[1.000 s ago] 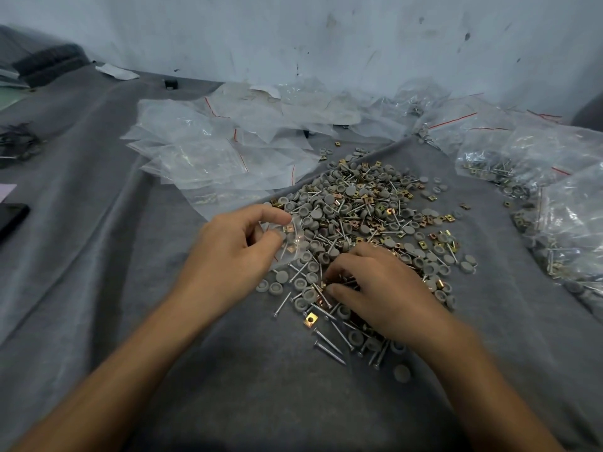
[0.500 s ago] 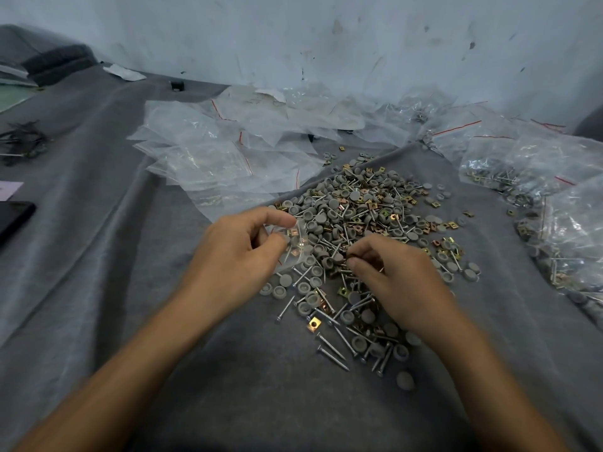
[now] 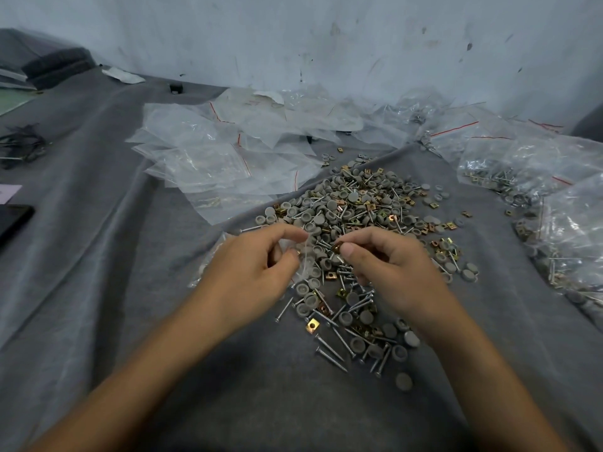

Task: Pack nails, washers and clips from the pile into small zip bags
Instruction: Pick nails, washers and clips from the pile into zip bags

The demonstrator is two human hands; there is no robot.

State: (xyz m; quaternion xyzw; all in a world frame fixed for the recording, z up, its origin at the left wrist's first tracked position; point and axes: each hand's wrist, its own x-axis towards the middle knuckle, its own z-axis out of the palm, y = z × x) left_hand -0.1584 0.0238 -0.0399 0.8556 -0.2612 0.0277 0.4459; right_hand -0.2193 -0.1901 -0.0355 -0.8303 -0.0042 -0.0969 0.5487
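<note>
A pile (image 3: 359, 216) of grey round washers, silver nails and brass clips is spread on the grey cloth in front of me. My left hand (image 3: 251, 275) pinches a small clear zip bag (image 3: 301, 259) by its mouth, at the pile's left edge. My right hand (image 3: 388, 265) pinches a brass clip (image 3: 336, 246) between thumb and forefinger, close to the bag's mouth. Most of the bag is hidden behind my left hand.
A heap of empty zip bags (image 3: 208, 158) lies at the back left. Filled bags (image 3: 522, 168) lie at the right, more along the right edge. A black phone (image 3: 13, 220) and dark ties (image 3: 19, 148) sit at far left. A wall stands behind.
My right hand has lifted off the near part of the pile with a brass clip and moved up and left toward the bag. My left hand has kept its hold.
</note>
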